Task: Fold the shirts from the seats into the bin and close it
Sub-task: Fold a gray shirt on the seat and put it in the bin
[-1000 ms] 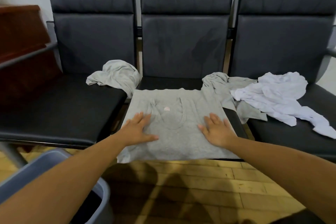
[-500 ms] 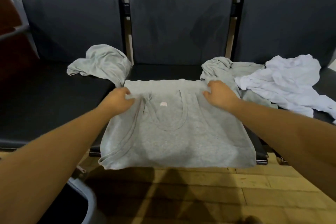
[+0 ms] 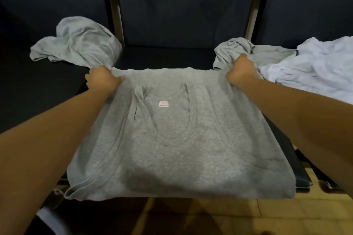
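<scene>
Gripping the grey shirt (image 3: 181, 158) at its far corners on the middle seat (image 3: 164, 55), our left hand (image 3: 102, 79) and right hand (image 3: 239, 71) have given up their flat press. The fingers now pinch cloth, so we judge a fold comes next. The crumpled grey shirts (image 3: 76, 42) crowd both hands, with the white shirt (image 3: 321, 66) alongside. Only the bin (image 3: 45, 217) edge shows.

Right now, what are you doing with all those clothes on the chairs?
A person is folding shirts. A grey top lies spread flat on the middle seat, and the left hand and right hand each grip one of its far corners. It looks like a fold is about to start. Waiting in crumpled heaps are a left grey shirt, a right grey shirt and a white shirt.
</scene>
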Demonstrator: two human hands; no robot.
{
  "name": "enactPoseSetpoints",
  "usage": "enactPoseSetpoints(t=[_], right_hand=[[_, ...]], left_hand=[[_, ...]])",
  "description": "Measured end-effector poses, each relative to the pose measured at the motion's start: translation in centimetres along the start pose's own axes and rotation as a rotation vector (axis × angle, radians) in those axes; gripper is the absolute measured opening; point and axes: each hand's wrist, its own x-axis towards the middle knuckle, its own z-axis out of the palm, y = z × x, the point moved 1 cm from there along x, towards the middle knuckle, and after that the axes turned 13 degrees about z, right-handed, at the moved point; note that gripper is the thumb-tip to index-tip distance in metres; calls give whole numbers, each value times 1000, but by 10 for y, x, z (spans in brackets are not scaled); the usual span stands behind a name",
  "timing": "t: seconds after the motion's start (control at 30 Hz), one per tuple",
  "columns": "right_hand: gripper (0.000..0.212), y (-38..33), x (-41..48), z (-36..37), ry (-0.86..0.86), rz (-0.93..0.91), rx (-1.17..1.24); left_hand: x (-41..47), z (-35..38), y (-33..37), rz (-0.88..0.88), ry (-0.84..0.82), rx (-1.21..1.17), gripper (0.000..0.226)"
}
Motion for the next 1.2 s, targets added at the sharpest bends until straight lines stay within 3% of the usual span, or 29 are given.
enactPoseSetpoints(t=[0.1,0.2,0.33,0.43,0.63,0.77,0.87,1.0,1.1,1.2], right_hand=[[17,0,11,-1,-3,-28,-20],[36,-1,15,-7,-44,-42,7],[22,-1,11,-19,-219,82,500],[19,-5,11,-30,-256,14,750],[9,-22,8,-65,-134,-41,1039],[7,-23,0,-81,-113,-109,1119],[14,-11,-8,-86,-127,-91,1078],[15,16,-32,-89,-178,-35,1082],[18,40,-53,-90,-250,-12,1066],[9,64,-74,-89,-338,65,1067]], left_hand=[[1,1,7,96,23,-120,32],[3,-3,13,60,96,-302,17],[14,-18,14,-106,169,-650,15],[19,-33,18,-138,167,-848,27],[33,-76,29,-50,207,-869,37],[28,-99,39,42,291,-872,20],[1,-108,45,119,251,-822,5],[-43,-118,42,185,191,-694,18],[-81,-126,33,123,33,-723,12],[-111,-128,19,12,-141,-900,15]])
